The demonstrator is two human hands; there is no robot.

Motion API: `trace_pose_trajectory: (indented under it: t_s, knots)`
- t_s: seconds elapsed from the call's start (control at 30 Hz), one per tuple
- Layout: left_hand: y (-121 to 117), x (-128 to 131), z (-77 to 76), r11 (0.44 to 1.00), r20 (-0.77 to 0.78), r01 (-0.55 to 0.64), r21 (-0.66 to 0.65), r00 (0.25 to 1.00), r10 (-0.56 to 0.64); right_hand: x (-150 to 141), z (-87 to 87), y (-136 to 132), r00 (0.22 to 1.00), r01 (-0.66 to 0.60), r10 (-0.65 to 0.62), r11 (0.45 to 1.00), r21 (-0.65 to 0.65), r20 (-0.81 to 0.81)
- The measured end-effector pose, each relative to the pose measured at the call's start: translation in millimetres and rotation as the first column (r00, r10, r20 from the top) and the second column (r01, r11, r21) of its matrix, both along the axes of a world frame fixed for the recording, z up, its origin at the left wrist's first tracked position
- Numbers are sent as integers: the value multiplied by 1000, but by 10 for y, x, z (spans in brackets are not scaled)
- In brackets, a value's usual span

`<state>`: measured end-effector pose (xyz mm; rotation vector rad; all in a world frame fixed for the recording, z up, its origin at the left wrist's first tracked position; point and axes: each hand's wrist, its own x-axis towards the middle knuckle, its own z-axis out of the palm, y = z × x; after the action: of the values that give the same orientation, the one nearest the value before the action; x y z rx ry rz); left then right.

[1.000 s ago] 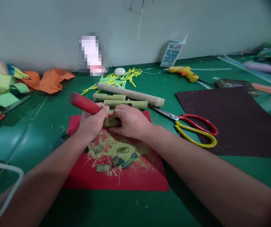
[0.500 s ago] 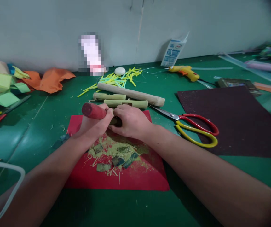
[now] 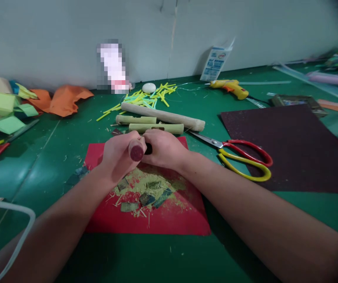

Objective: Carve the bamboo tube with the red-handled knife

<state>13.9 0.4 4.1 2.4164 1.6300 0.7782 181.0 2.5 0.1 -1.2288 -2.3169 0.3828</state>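
My left hand (image 3: 117, 153) is wrapped round a tool with a thick reddish wooden handle (image 3: 136, 151). The handle's butt faces me, and its working end is hidden behind my fingers. Against it, my right hand (image 3: 164, 149) is closed round what looks like a short bamboo piece (image 3: 148, 149), of which only a dark end shows. Both hands are over the far part of a red sheet (image 3: 180, 226). Pale green shavings and dust (image 3: 154, 182) lie on that sheet, with several dark green bamboo chips (image 3: 129, 207).
Two notched bamboo pieces (image 3: 157, 128) and a pale wooden stick (image 3: 163, 116) lie beyond my hands. Scissors (image 3: 245, 157) are at the right, partly over a dark sheet (image 3: 301, 153). Farther back are cut yellow straws (image 3: 166, 94) and a glue gun (image 3: 230, 89). Paper shapes (image 3: 0, 102) crowd the left.
The tool's handle has swung right and down, so its butt now points towards me. My left hand has rolled with it. My right hand has stayed nearly in place.
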Motion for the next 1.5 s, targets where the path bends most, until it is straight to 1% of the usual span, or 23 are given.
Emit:
trace_pose_trajectory:
  t_s: [0.1, 0.13, 0.2, 0.23, 0.3, 0.37, 0.4, 0.47, 0.57, 0.63, 0.77, 0.9, 0.97, 1.1, 1.17, 1.33, 1.5]
  knots:
    - [2, -21, 18, 1000, 21, 17, -17, 1000, -17, -2, 2, -6, 1000, 21, -21, 1000, 11, 11]
    - [1, -11, 46, 999, 52, 1, -43, 999, 1, -5, 3, -10, 1000, 27, -27, 1000, 15, 14]
    - [-5, 30, 119, 992, 181, -33, -120, 982, 55, -14, 7, -15, 999, 40, -41, 999, 15, 23]
    - [-8, 53, 158, 987, 272, -47, -157, 958, 89, -18, 10, -16, 998, 49, -49, 999, 10, 31]
    - [-10, 91, 218, 969, 471, -73, -237, 864, 180, -23, 14, -14, 997, 59, -59, 998, -8, 47]
    - [-1, 105, 241, 945, 586, -69, -319, 769, 255, -22, 13, -6, 997, 50, -49, 998, -22, 53]
    - [7, 101, 238, 935, 608, -59, -349, 745, 274, -20, 11, -2, 998, 40, -39, 999, -26, 51]
    - [26, 82, 212, 930, 612, -34, -366, 744, 268, -15, 5, 5, 999, 23, -22, 999, -26, 41]
    - [49, 53, 160, 943, 601, -9, -334, 768, 220, -10, 0, 8, 999, 23, -22, 999, -26, 37]
    - [53, 49, 146, 946, 608, 5, -324, 767, 204, -9, 0, 6, 999, 27, -27, 999, -24, 38]
    - [36, 79, 183, 935, 613, 6, -354, 757, 227, -10, 2, 2, 999, 33, -33, 999, -17, 39]
    - [11, 110, 222, 928, 576, -35, -371, 775, 259, -9, 5, -2, 999, 35, -34, 999, -15, 41]
    - [8, 102, 215, 936, 549, -52, -347, 798, 248, -9, 11, -4, 999, 30, -30, 999, -14, 43]
    - [21, 41, 157, 974, 434, -27, -225, 892, 125, -5, 22, -1, 999, 14, -14, 1000, -12, 31]
    - [30, 14, 122, 980, 395, -5, -200, 915, 85, 0, 23, 7, 1000, -7, 7, 1000, -14, 24]
    - [51, 0, 53, 980, 427, 3, -197, 900, 83, 11, 19, 35, 997, -74, 75, 997, -14, 24]
    - [30, -28, 33, 983, 462, 69, -168, 887, 17, 8, 8, 39, 997, -71, 72, 997, -26, 34]
